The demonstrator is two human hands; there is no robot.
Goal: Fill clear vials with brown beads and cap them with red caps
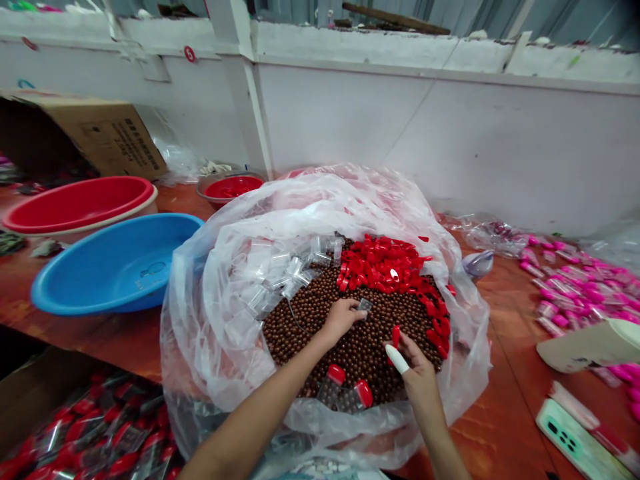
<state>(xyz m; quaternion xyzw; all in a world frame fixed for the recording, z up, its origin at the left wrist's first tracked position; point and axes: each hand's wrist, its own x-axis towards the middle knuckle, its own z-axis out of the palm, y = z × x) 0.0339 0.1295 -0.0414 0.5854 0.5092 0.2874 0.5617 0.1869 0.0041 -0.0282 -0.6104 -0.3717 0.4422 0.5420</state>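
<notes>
My left hand (343,321) is closed on a small clear plastic container (365,306), held over a bed of brown beads (320,300) in a big plastic-lined bag (210,307). To its right, my right hand (414,360) pinches a red cap (396,336); a white cover sits on the thumb. Loose red caps (383,267) are heaped at the back right of the beads. Clear containers (285,267) lie in a pile at the back left. Two red-capped containers (363,393) rest at the near edge of the beads.
Left of the bag stand a blue basin (120,260) and a red basin (80,203). A box at lower left holds red-capped containers (100,433). On the right lie pink-capped containers (590,287), a cup (590,343) and a phone (575,437). A white wall (400,133) stands behind.
</notes>
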